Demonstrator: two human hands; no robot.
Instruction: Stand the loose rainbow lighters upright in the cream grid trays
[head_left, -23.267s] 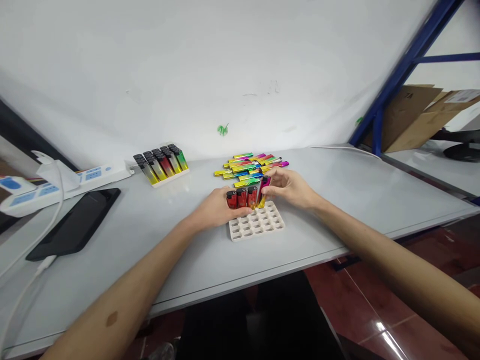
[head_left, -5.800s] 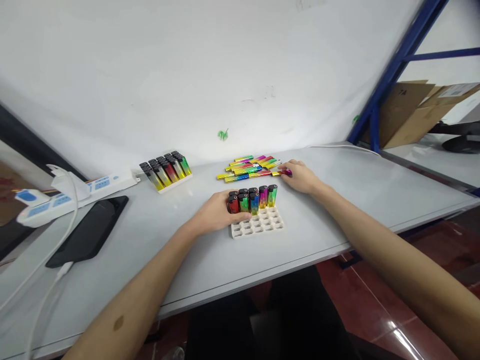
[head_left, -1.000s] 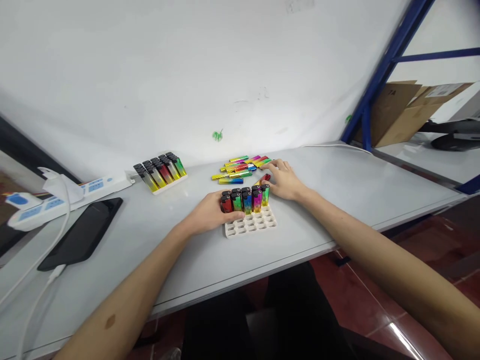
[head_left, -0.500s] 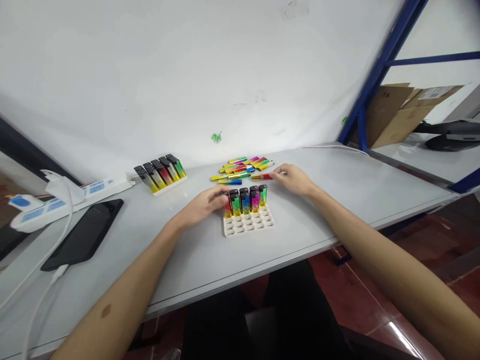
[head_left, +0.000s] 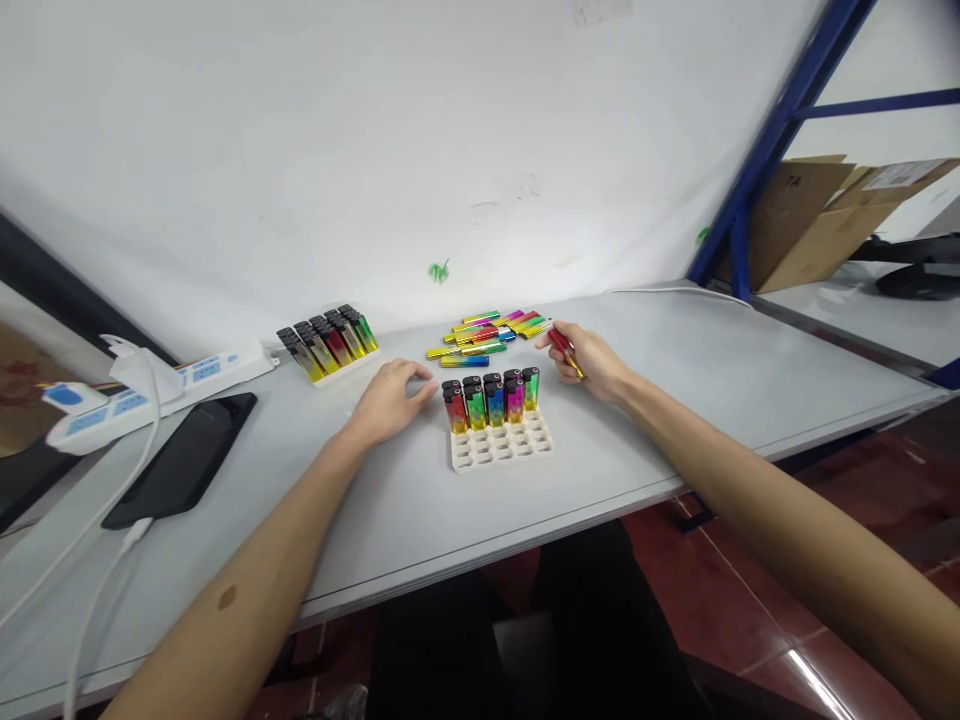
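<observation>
Head view: I have my right hand closed around a red-and-gold lighter, just right of the loose lighters lying at the far middle of the table. Its shiny body looks likely to slip, so I judge a firm but light pinch on the flat sides best, turning it within my fingers rather than swinging the whole wrist. Keeping that hand clear of the standing lighters in the far rows of the white tray should spare them a knock; slots show along its near side. A steadying touch from the left would also help, I think, since the tray looks light. As for pose, my right forearm comes in from the near right, knuckles to the right, and the lighter slants with its gold end nearer me. My left hand grips nothing, fingers loosely curved, just left of the tray and apart from it; whether it rests on the table, I cannot tell
</observation>
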